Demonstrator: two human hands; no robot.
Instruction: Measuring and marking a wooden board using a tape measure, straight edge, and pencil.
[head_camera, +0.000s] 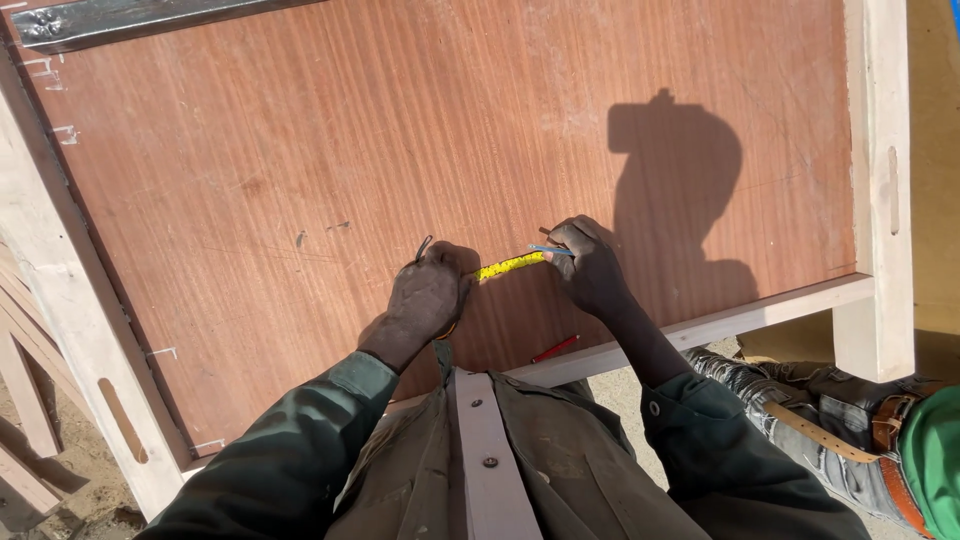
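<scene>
A broad reddish-brown plywood panel (400, 150), fine-grained and matte, sits in a pale, smooth timber frame (878, 190) with slotted mortises. Across it runs a short stretch of yellow tape (510, 265), thin and flat. The left hand (428, 295) presses on the panel with fingers curled shut over the tape's case end. The right hand (590, 265) pins the tape's other end, fingers pinched narrow around a slim blue pen (552, 250). A red pencil (554, 348) lies near the lower rail.
</scene>
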